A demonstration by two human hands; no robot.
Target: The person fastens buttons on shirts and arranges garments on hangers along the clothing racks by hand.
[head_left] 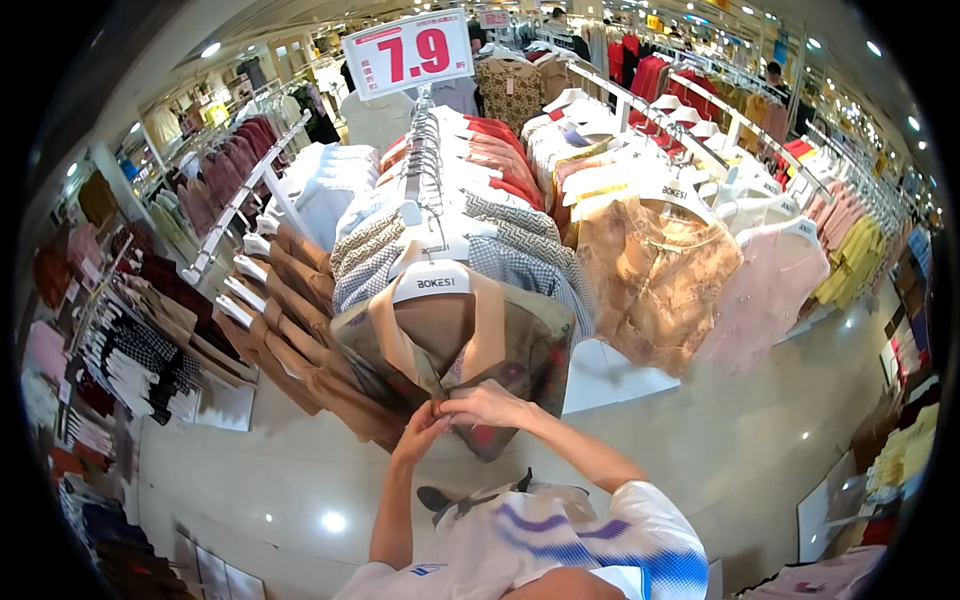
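A dark patterned shirt with a tan collar [489, 332] hangs on a white hanger [432, 281] at the front end of the middle rack. My left hand [424, 430] and my right hand [483, 405] meet at its front opening, just below the collar. The fingers of both hands are pinched together on the shirt's front edge. Whatever small part lies between the fingertips is too small to make out.
A sign reading 7.9 [408, 54] stands above the middle rack. Brown garments [290, 330] hang to the left. A tan floral top [655, 280] and a pink top [765, 290] hang to the right. A white base panel [620, 380] juts out low on the right.
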